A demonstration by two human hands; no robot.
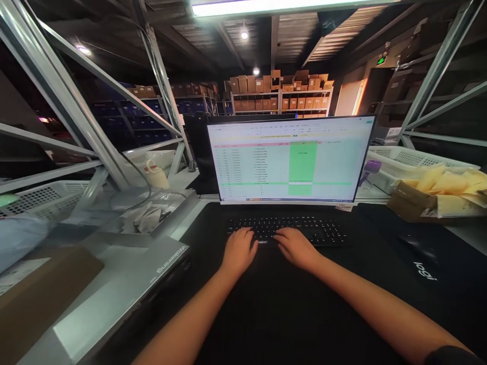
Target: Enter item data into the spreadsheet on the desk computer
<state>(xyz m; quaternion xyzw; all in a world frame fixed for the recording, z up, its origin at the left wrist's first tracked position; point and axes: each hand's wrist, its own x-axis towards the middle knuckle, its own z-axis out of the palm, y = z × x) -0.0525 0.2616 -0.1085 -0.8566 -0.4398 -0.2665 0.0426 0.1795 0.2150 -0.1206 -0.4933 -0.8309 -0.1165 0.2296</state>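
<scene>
Metal shelving (281,95) stacked with cardboard boxes stands at the rear, beneath a dark beamed ceiling with a lit tube lamp (266,7). Pale desk (178,230) is largely covered by a black mat (262,314). Monitor (258,165), upright at the back, displays a spreadsheet with one column mostly green. Keyboard (323,233), black, lies on the mat directly before the monitor. Left hand (239,248): palm down, fingers loosely curved over the keyboard's left part; grip relaxed and empty. Right hand (297,246): palm down over the middle keys, grip likewise loose and empty. Whether any key is depressed cannot be determined. Dark mouse (417,248) lies right of the keyboard, well apart from the right hand. Farther right, a cardboard box (409,202) contains pale yellow packets (456,187), near a white perforated basket (429,159).
</scene>
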